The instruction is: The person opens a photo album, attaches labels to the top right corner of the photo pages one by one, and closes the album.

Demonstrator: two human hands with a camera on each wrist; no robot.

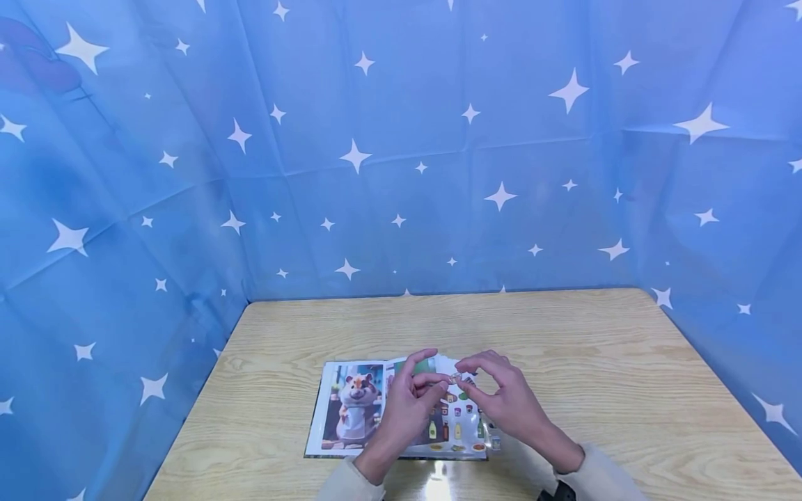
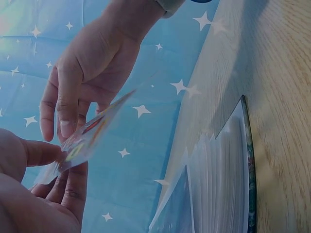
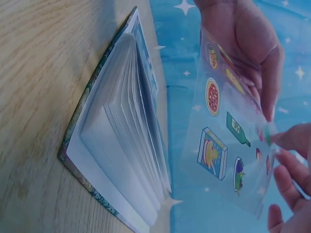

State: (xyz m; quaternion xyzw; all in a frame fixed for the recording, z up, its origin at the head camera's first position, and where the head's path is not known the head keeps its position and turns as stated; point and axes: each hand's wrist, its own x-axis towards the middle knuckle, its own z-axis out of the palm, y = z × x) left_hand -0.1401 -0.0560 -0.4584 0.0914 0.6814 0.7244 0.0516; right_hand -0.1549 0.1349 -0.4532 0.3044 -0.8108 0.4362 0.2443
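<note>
A clear sticker sheet (image 3: 214, 131) printed with small food pictures, such as a pizza and a green bottle, is held up over an open album (image 1: 315, 417). My left hand (image 1: 401, 417) pinches the sheet, with the thumb on its face and fingers behind, as the left wrist view shows. From the other side my right hand (image 1: 510, 400) brings thumb and index finger together at the sheet's far edge. A small clear piece (image 1: 455, 378) with printing shows between both hands' fingertips; I cannot tell whether it is a loose sticker or part of the sheet.
The album lies on a light wooden table (image 1: 601, 362), its left page showing a hamster picture (image 1: 357, 403) in an apron. Many clear-sleeved pages (image 3: 126, 116) fan up from its cover. A blue curtain (image 1: 401, 209) with white stars hangs behind the table.
</note>
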